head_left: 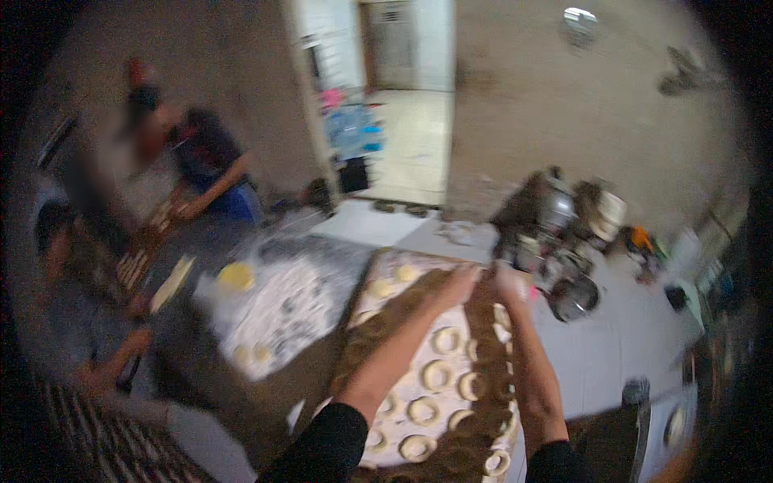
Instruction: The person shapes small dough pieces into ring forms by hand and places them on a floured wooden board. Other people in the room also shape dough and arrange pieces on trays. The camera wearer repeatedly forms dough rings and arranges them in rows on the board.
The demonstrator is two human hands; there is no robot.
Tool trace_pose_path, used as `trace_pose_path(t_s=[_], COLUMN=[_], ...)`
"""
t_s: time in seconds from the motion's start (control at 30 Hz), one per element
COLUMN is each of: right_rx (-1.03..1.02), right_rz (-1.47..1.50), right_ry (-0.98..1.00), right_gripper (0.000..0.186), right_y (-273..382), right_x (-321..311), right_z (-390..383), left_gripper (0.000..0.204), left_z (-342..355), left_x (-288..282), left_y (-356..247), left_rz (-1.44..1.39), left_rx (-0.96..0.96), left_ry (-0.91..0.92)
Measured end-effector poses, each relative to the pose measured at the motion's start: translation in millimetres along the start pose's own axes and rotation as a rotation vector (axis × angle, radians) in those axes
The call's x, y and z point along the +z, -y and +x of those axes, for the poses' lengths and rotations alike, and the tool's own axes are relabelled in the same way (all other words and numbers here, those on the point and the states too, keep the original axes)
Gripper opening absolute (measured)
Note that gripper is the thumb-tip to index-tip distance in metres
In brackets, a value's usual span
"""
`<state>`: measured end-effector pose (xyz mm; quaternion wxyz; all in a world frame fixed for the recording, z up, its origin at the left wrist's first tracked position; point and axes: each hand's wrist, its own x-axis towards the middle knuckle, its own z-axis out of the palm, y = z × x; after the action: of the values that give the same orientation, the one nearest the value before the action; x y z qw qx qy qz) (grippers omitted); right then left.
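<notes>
- Blurrily, at far left, other people (193,153) sit or crouch along a dark surface with pale pieces on it; their hands are smeared by motion and cannot be read.
- Next to the right, a white floured sheet (282,310) lies on the table, with a round yellow lump (237,276) at its upper left edge and small pale rounds at its lower edge.
- Right of that lies a long tray (366,302) with a brown border and a pale middle, running from the lower edge of the view up toward the hands.
- Rows of dough rings (437,375), pale with a hole in each, sit on the tray's middle; a few flat rounds lie at its far end.
- Left hand (459,283) reaches to the tray's far edge, fingers curled down onto the brown rim; whether they grip it I cannot tell.
- Right hand (510,283) sits just beside it at the same far edge, its fingers bent over something small and pale that is too blurred to name.
- Both forearms pass over the rings, hiding some; dark sleeves are cut off at the lower edge.
- Further right on the grey table (612,346) stands a cluster of metal pots and machine parts (564,241), indistinct.
</notes>
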<state>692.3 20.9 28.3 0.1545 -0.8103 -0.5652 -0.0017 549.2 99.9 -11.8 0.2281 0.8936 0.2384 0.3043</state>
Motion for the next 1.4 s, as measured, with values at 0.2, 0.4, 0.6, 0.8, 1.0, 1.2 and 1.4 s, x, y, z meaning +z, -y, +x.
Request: trace_pose_path(t_s=[0.2,0.4,0.6,0.8,1.0,1.2,1.4], right_rx=[-0.146,-0.453,-0.535,-0.543,-0.307,-0.218,-0.072], right_rz=[0.823,1.028,0.634,0.14,1.302,1.349,0.731], right_ry=[-0.009,0.458,0.388,0.21,0.659,0.636,0.05], right_gripper=[0.043,0.033,0.03,0.03,0.033,0.042,0.058], right_y=[128.8,330.7,468.2,495.5,495.1,483.6,488.4], right_x=[-32.7,77.8,168.7,183.7,131.3,75.1,99.4], right_z=[-39.8,-48.0,-83.1,-96.3,-123.1,-162.3,-216.0], left_gripper=[0.03,0.034,0.025,0.018,0.026,0.025,0.02], left_z=[-105.8,-323.2,-449.4,-445.2,-412.3,-386.2,-396.7], left_x=[-143.3,-260.2,-293.7,-303.2,-335.3,-387.6,-374.5], left_y=[-45.3,58.2,105.6,127.2,147.2,88.9,68.6], left_rz=[-0.26,0.033,-0.008,-0.296,-0.468,-0.488,-0.422], left_rx=[-0.226,-0.536,-0.422,-0.55,-0.746,-0.573,-0.474], left_ry=[-0.233,-0.086,0.072,-0.459,-0.39,-0.334,-0.077])
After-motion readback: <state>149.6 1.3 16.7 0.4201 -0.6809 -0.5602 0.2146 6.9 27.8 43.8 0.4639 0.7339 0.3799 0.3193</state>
